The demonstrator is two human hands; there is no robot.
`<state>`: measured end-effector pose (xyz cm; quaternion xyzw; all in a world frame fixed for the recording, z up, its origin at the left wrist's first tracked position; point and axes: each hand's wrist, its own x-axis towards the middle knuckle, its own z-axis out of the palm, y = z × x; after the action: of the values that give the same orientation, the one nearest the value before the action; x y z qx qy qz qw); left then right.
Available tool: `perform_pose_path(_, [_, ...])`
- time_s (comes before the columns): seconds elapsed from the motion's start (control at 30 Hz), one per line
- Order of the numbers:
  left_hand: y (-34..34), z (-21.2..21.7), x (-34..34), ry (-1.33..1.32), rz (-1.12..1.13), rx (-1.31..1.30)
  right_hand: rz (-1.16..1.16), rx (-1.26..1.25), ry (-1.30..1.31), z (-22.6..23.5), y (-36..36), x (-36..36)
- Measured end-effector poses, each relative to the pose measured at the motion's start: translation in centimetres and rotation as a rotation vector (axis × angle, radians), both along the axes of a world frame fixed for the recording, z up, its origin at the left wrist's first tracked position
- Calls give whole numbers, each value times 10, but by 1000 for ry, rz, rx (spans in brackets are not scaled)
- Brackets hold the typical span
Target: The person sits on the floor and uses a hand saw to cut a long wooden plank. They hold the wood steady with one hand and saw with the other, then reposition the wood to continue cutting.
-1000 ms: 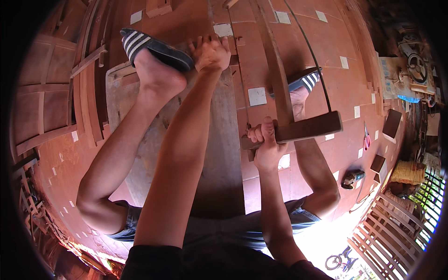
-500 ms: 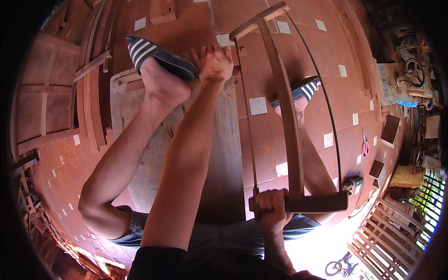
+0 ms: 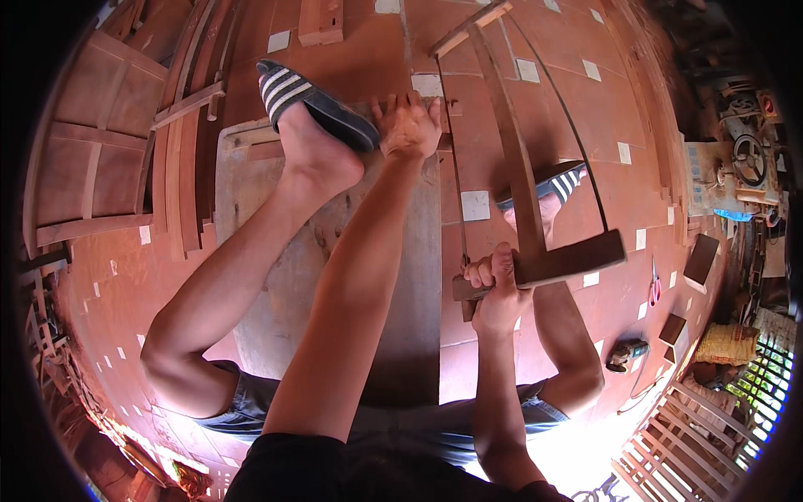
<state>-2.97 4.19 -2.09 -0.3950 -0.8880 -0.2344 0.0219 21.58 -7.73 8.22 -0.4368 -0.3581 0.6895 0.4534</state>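
Observation:
My right hand (image 3: 499, 289) is wrapped round the near end of a wooden frame saw (image 3: 512, 146), at the left part of its crossbar. The saw's thin blade runs along the right side of a worn wooden bench (image 3: 272, 314). My left hand (image 3: 410, 125) lies palm down with fingers spread at the bench's far end, over a piece of wood mostly hidden beneath it. A bit of that wood (image 3: 443, 142) shows past the bench's right edge, beside the blade. My left foot, in a black striped slide sandal (image 3: 335, 117), rests on the bench next to that hand.
On the tiled floor, my other sandal (image 3: 544, 184) stands behind the saw frame. Long boards (image 3: 180, 159) and a panelled wooden frame (image 3: 92, 151) lie at left. At right are scissors (image 3: 655, 287), a power tool (image 3: 626, 355), dark blocks (image 3: 700, 259) and a machine with a handwheel (image 3: 749, 159).
My right hand has pushed the saw's near end forward, away from my body, and its crossbar now tilts. My left hand stays at the bench's far end. The view has shifted slightly.

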Motion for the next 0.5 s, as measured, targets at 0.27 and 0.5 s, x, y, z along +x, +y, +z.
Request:
perform_pose_path(0.27, [-1,-6,2,191,39,71,10,33,72,-12,-8,6])
perform_pose_path(0.5, [3,6,6,9,-9,-12,-51,134,94,-46,-31,6])
